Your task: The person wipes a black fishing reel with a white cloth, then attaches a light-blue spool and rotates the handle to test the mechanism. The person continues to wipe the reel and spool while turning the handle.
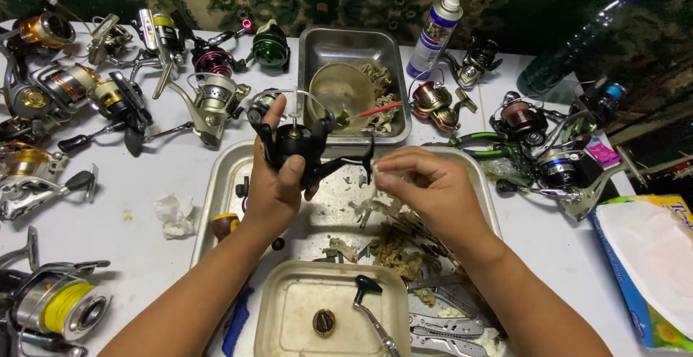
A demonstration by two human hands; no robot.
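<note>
Left hand [274,184] wrapped around a black fishing reel [299,146], fingers closed on its body, thumb up along the near side; reel held upright above the metal tray [216,184]. Right hand [426,187] just right of the reel, fingertips pinched shut on a small pale scrap [377,175]; what the scrap is, cannot tell. It sits right beside the reel's lower arm; touching or not, cannot tell.

Nearer than the grip: shallow plastic tub [289,321] with a reel handle [372,306] and a round knob [323,321] in it. Right of that, folding pliers [444,324] and dirty wadding [393,256] below the right hand.

Left of the grip: crumpled tissue [175,215] on the white table [144,191], a reel with yellow line [61,306] well apart at the near corner.

Beyond the grip: deep steel pan [346,43] holding a clear bowl [341,90]. Spray can [435,33] behind it to the right. Many reels scattered left and right; tissue box [650,270] far right.
</note>
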